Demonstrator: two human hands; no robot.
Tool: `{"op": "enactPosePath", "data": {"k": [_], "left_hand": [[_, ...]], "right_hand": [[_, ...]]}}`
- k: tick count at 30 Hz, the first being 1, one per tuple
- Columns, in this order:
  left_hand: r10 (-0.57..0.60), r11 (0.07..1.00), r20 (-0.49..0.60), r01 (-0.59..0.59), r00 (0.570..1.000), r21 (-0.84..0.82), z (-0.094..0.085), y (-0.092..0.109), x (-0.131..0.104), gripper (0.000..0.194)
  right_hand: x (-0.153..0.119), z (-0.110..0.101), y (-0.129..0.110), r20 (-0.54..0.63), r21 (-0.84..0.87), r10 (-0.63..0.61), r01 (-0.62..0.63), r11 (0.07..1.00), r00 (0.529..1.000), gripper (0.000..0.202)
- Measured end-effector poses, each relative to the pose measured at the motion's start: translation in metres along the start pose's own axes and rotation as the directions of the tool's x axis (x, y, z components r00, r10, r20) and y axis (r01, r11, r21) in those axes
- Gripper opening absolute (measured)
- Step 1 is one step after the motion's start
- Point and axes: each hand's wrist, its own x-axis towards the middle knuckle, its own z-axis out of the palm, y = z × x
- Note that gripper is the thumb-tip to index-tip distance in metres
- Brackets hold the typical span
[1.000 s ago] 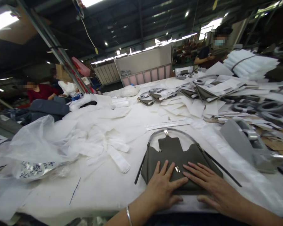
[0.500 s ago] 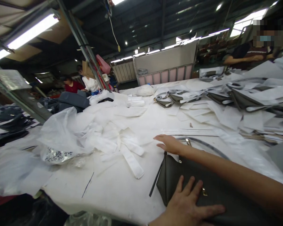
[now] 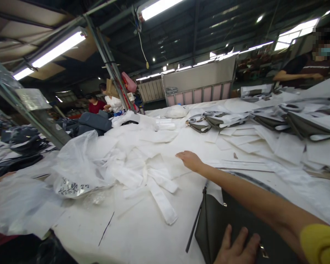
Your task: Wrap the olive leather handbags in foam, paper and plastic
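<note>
A dark olive handbag (image 3: 213,227) lies on the white-covered table at the lower right, with a gold-coloured clasp and a dark strap end hanging at its left corner. My left hand (image 3: 238,247) rests flat on its front, fingers spread, partly cut off by the frame's bottom. My right hand (image 3: 191,161) stretches over and past the bag, above the table, with nothing visible in it and its fingers reaching out leftward. To its left lies a bundle of white strips (image 3: 162,198), apart from the hand. A grey curved handle (image 3: 260,183) shows behind my right forearm.
A clear plastic bag (image 3: 74,168) with handwriting sits on the left. More olive bags with white sheets (image 3: 286,146) lie along the right side. A metal post (image 3: 110,66) rises at the back. One person (image 3: 305,69) works at the far right, others at the far left.
My right hand has moved forward from the bag's top edge toward the white strips, its fingers drawn closer together. My left hand stays on the bag. The view has shifted slightly left.
</note>
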Motion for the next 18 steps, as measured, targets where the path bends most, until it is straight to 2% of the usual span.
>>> {"op": "enactPosePath", "data": {"k": [2, 4, 7, 9, 11, 14, 16, 18], "left_hand": [[0.081, 0.996, -0.019, -0.081, 0.997, 0.022, -0.019, -0.005, 0.003, 0.067], [0.129, 0.991, 0.03, -0.129, 0.991, -0.022, -0.043, -0.008, 0.006, 0.071], [0.14, 0.983, 0.133, -0.122, 0.981, -0.135, -0.076, -0.009, 0.011, 0.066], [0.12, 0.978, 0.188, -0.083, 0.975, -0.192, -0.088, -0.009, 0.012, 0.061], [0.103, 0.975, 0.219, -0.054, 0.97, -0.217, -0.091, -0.007, 0.012, 0.06], [0.098, 0.975, 0.225, -0.048, 0.969, -0.218, -0.083, -0.005, 0.011, 0.06], [0.099, 0.977, 0.219, -0.053, 0.971, -0.208, -0.077, -0.003, 0.011, 0.06], [0.105, 0.979, 0.22, -0.061, 0.97, -0.195, -0.075, -0.003, 0.01, 0.061]], "right_hand": [[-0.024, -0.028, 0.01, -0.019, -0.006, -0.014, 0.013, 1.0, 1.0, 0.055], [-0.06, -0.057, 0.018, -0.017, 0.005, -0.038, 0.038, 0.999, 0.999, 0.054], [-0.134, -0.098, 0.024, 0.005, 0.103, -0.084, 0.083, 0.991, 0.996, 0.048], [-0.189, -0.124, 0.021, 0.061, 0.18, -0.078, 0.066, 0.981, 0.995, 0.045], [-0.24, -0.15, 0.013, 0.17, 0.224, -0.033, -0.006, 0.975, 0.985, 0.042], [-0.295, -0.182, -0.008, 0.367, 0.239, 0.071, -0.168, 0.956, 0.928, 0.035], [-0.312, -0.194, -0.024, 0.449, 0.232, 0.16, -0.288, 0.929, 0.879, 0.038], [-0.315, -0.194, -0.04, 0.421, 0.219, 0.273, -0.389, 0.895, 0.865, 0.043]]}}
